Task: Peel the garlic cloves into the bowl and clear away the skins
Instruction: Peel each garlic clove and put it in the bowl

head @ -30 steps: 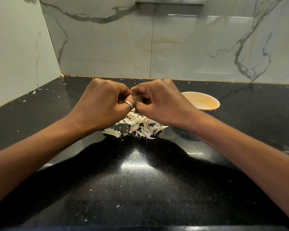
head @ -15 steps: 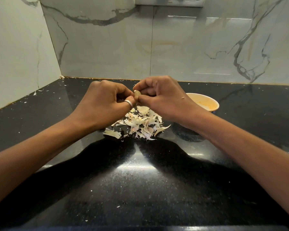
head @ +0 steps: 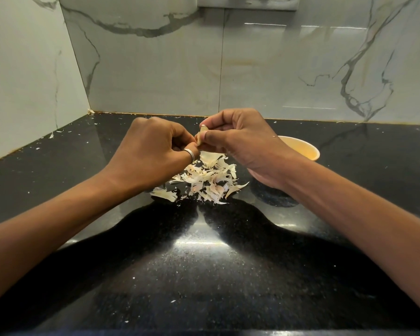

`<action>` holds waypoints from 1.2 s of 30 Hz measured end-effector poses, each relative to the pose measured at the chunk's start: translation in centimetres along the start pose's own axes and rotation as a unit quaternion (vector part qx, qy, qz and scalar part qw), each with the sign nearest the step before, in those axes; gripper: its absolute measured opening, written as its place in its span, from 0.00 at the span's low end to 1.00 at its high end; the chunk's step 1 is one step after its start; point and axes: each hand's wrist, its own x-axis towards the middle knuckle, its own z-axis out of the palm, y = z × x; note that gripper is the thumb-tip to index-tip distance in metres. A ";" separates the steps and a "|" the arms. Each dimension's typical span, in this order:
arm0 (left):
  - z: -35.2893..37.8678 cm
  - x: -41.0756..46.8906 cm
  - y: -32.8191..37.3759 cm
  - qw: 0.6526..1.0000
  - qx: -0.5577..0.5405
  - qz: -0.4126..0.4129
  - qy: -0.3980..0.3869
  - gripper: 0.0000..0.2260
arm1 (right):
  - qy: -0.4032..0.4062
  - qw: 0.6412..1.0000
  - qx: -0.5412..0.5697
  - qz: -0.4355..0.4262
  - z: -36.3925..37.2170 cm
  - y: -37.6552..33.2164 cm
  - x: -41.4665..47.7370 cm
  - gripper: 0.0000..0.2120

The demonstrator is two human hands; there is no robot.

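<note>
Nearest, at 6 o'clock: black shiny counter (head: pixel 204 275) with tiny white specks. Two bare arms coming in from 8 and 4 o'clock.

A bit further, in the middle: a heap of skins (head: pixel 204 180), thin and pale, lying on the counter just under the hands.

Above the heap: the clove (head: pixel 202 137), up in the air between both hands, not in the bowl, tip pointing to 12 o'clock. At 9 o'clock of it, the left hand (head: pixel 150 151), fingers curled in, fingertips pinching the clove's low end, a silver ring (head: pixel 189 155) on it. At 3 o'clock of it, the right hand (head: pixel 243 139), thumb and first finger pinching the clove's sides, other fingers curled.

Further, at 3 o'clock of the right hand: the bowl (head: pixel 303 149), pale orange inside, standing on the counter, partly hidden behind the wrist. Cannot tell what lies inside.

Farthest, at 12 o'clock: marble wall (head: pixel 264 69) with grey veins, a grey switch plate (head: pixel 247 2) at the top edge.

Different from one second ago: then knuckles close together and the clove nearly hidden; now a little gap up top and the clove poking out. More of the heap showing. More of the bowl hidden by the wrist, same spot though.
</note>
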 end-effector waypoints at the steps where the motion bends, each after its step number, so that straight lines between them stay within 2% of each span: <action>1: 0.1 -0.1 0.0 1.000 0.010 0.003 0.004 0.03 | -0.001 1.000 -0.001 0.000 0.1 0.1 0.0 0.07; 6: 0.1 -0.3 0.1 0.999 0.038 0.009 0.024 0.08 | 0.005 1.000 -0.001 0.000 0.4 0.2 -0.1 0.08; 9: -0.1 -0.2 0.1 0.999 0.031 0.005 0.028 0.03 | 0.004 1.000 0.022 0.008 0.4 0.0 -0.2 0.09; 11: -0.1 -0.2 0.1 0.999 0.012 -0.016 0.027 0.03 | 0.000 0.999 0.045 0.021 0.5 -0.2 -0.3 0.09; 14: -0.2 0.0 0.2 0.994 -0.074 -0.083 0.007 0.04 | -0.005 0.997 0.070 0.038 0.4 -0.3 -0.3 0.06; 18: -0.6 0.3 0.3 0.962 -0.210 -0.175 -0.025 0.06 | -0.023 0.989 0.132 0.058 0.0 -0.5 -0.2 0.05; 21: -0.6 0.3 0.7 0.943 -0.255 -0.207 -0.042 0.06 | -0.026 0.989 0.133 0.063 -0.2 -0.6 -0.1 0.06; 31: -0.6 0.4 0.7 0.908 -0.327 -0.247 -0.084 0.07 | -0.037 0.992 0.094 0.081 -0.3 -0.6 -0.2 0.10; 36: -0.6 0.5 0.6 0.923 -0.298 -0.231 -0.080 0.07 | -0.040 0.990 0.107 0.080 -0.3 -0.4 -0.1 0.08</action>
